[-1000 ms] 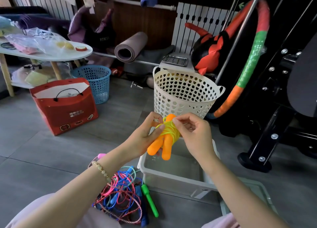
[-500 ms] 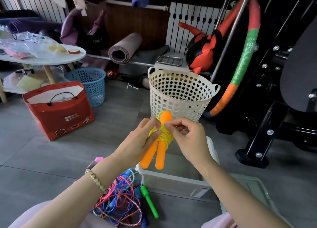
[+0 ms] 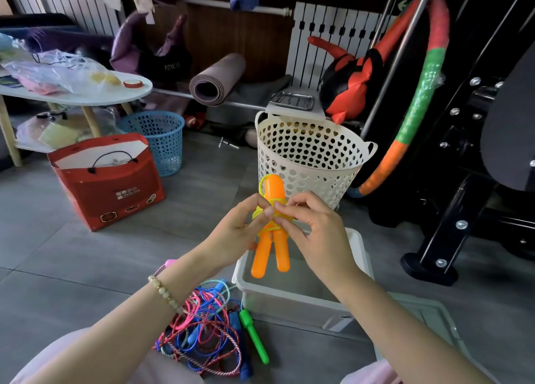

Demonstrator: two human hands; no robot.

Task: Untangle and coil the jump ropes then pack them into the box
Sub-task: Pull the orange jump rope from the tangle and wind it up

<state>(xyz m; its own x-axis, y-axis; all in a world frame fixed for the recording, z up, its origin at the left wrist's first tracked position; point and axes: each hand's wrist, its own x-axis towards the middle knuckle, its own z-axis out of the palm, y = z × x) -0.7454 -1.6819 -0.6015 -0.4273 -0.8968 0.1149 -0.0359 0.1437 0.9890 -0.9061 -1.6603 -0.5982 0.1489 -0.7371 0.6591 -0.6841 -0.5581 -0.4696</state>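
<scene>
Down on the grey floor (image 3: pixel 86 262), the white box (image 3: pixel 289 304) sits open in the middle, right beneath the action. At its near left lies a tangled pile of ropes (image 3: pixel 199 337) in pink, blue and red-white, and a green handle (image 3: pixel 256 337) rests along the pile's right edge, just beside the box wall.

Up in the air over the box is the orange-handled jump rope (image 3: pixel 265 253). Its two handles are upright and side by side, with yellow cord (image 3: pixel 267 220) wound round their middle. The left hand (image 3: pixel 234 236) grips the bundle from the left, fingers curled at the wraps. The right hand (image 3: pixel 315 233) pinches the cord there between thumb and forefinger.

I'd call this the finishing tuck. To do it well, clamp the handles parallel with the left hand, hold tension on the loose end and slip it under a wrap. Then lower the bundle straight into the box.

The cord looks thin, glossy and springy. The handles are smooth, rounded plastic, probably slippery.
</scene>
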